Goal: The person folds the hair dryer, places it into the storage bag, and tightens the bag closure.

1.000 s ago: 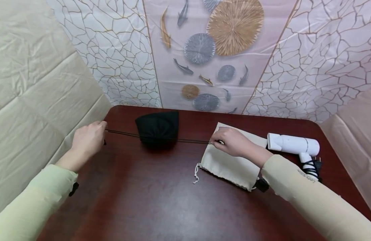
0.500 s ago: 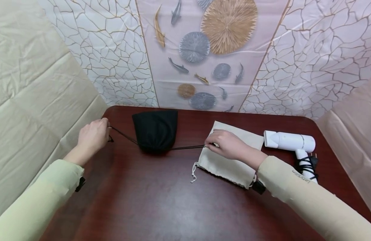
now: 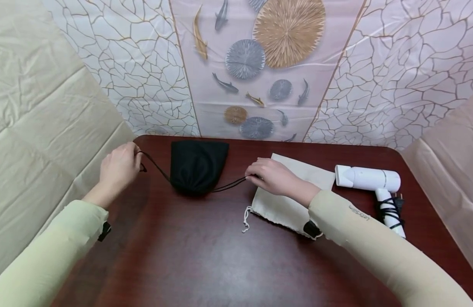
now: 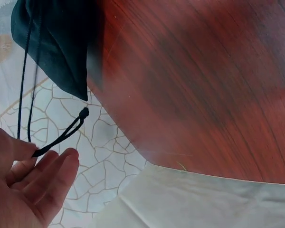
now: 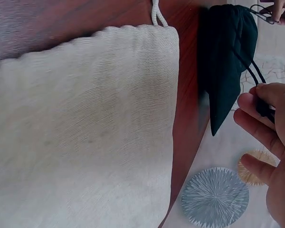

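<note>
A black drawstring pouch point(image 3: 198, 165) lies toward the back of the table, its gathered mouth facing the front. My left hand point(image 3: 120, 167) pinches the drawstring on the left side; in the left wrist view the knotted cord end point(image 4: 83, 113) sticks out past the thumb and fingers. On the other side my right hand point(image 3: 272, 177) pinches the right drawstring point(image 5: 251, 66) between thumb and fingers. Both cords sag a little between the pouch and the hands. Under the right hand and forearm lies a cream cloth drawstring bag point(image 3: 272, 213), partly covered by the arm.
A white hair dryer point(image 3: 368, 178) with its black cord wound round the handle lies at the right. The dark red-brown table point(image 3: 205, 251) meets a patterned cloth backdrop point(image 3: 152, 64) behind and plain cloth at the sides.
The cords have gone from taut to slack. The pouch has settled flatter on the table. My right hand has come left toward the pouch, and the left hand has shifted slightly.
</note>
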The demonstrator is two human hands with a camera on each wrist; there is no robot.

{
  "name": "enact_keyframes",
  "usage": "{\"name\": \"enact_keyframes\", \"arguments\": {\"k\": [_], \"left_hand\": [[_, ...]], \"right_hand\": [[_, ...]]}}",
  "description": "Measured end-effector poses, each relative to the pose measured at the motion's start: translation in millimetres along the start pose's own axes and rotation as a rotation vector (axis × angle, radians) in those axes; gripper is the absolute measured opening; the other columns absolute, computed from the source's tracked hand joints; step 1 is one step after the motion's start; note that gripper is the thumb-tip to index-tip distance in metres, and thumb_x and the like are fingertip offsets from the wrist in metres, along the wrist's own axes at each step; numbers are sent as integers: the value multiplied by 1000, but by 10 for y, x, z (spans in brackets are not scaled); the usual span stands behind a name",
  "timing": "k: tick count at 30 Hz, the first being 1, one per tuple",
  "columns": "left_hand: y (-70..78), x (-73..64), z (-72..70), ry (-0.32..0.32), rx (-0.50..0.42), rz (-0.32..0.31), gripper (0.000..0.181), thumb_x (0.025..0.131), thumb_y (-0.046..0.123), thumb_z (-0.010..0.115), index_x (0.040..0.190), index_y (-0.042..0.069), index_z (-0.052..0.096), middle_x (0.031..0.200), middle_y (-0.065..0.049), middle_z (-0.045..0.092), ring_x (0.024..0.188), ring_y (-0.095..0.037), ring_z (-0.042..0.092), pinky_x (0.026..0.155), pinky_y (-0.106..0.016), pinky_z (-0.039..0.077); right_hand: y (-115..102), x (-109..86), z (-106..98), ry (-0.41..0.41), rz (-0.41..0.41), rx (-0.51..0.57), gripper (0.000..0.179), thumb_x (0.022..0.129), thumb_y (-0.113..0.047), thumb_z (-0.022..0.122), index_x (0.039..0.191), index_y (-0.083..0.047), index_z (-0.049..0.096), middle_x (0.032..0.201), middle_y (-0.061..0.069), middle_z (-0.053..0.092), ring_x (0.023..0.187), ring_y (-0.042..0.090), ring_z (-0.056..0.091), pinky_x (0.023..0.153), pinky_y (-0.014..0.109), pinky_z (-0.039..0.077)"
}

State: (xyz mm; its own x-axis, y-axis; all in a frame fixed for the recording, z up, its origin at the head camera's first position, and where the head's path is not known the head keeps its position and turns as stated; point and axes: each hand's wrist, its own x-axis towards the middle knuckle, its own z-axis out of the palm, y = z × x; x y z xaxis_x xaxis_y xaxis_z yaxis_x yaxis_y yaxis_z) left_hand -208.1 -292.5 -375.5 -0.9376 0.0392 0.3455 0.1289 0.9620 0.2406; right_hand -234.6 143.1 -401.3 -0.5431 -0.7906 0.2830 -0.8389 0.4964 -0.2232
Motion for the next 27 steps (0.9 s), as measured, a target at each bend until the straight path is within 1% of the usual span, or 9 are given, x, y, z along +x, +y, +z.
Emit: {"name": "enact_keyframes", "arguments": {"k": [4, 6, 8, 12, 16, 18, 20, 24, 27], "left_hand": [[-6, 17, 55, -82, 28, 12, 13, 103, 13, 60, 102, 1, 63, 99, -23, 69, 87, -55, 68, 68, -70, 52], [-7, 24, 93, -127, 43, 19, 13, 103, 13, 61, 102, 1, 63, 99, -23, 69, 86, -55, 68, 68, -69, 53], [2, 32, 136, -158, 54, 36, 13, 103, 12, 63, 102, -1, 64, 99, -23, 68, 86, -54, 68, 69, -69, 54], [45, 62, 227, -203, 79, 81, 11, 102, 8, 65, 101, -3, 64, 97, -24, 68, 84, -51, 69, 68, -65, 56], [109, 105, 295, -258, 119, 122, 10, 101, 7, 67, 99, -2, 62, 96, -23, 67, 85, -46, 69, 67, -61, 57], [139, 125, 317, -279, 133, 137, 11, 100, 7, 67, 101, -3, 62, 98, -23, 67, 87, -46, 69, 68, -61, 58], [158, 137, 331, -292, 141, 147, 12, 99, 7, 67, 103, -3, 62, 101, -23, 67, 91, -46, 69, 70, -61, 58], [180, 139, 335, -296, 136, 157, 15, 99, 7, 66, 109, -3, 63, 105, -23, 68, 94, -46, 70, 72, -62, 58], [206, 131, 325, -296, 126, 168, 17, 101, 9, 65, 113, -3, 65, 107, -22, 68, 92, -44, 70, 72, -60, 58]], "right_hand": [[-3, 103, 24, -14, 36, 9, 7, 102, -11, 72, 102, -9, 79, 97, 2, 75, 91, 23, 69, 92, 44, 57], [-12, 163, 43, -24, 59, 20, 7, 103, -13, 72, 104, -10, 79, 99, 2, 75, 92, 22, 69, 86, 42, 58], [-21, 237, 71, -31, 81, 42, 8, 103, -14, 72, 105, -10, 79, 101, 3, 76, 95, 22, 70, 85, 42, 58], [-32, 403, 157, -24, 112, 88, 11, 104, -15, 71, 108, -9, 80, 104, 5, 77, 100, 24, 72, 90, 43, 58], [-19, 533, 267, -24, 140, 98, 14, 104, -16, 71, 111, -8, 81, 108, 5, 78, 104, 24, 73, 95, 43, 58], [-8, 577, 312, -36, 157, 96, 15, 105, -16, 71, 113, -8, 81, 110, 6, 79, 106, 24, 72, 97, 43, 57], [8, 611, 347, -52, 176, 81, 16, 105, -17, 71, 114, -9, 81, 111, 5, 78, 108, 25, 72, 97, 44, 57], [65, 638, 394, -70, 215, 25, 16, 105, -21, 71, 114, -12, 81, 111, 5, 77, 109, 26, 70, 94, 43, 57], [111, 617, 403, -78, 230, -8, 18, 105, -23, 71, 116, -12, 80, 112, 5, 77, 111, 26, 69, 95, 43, 58]]}}
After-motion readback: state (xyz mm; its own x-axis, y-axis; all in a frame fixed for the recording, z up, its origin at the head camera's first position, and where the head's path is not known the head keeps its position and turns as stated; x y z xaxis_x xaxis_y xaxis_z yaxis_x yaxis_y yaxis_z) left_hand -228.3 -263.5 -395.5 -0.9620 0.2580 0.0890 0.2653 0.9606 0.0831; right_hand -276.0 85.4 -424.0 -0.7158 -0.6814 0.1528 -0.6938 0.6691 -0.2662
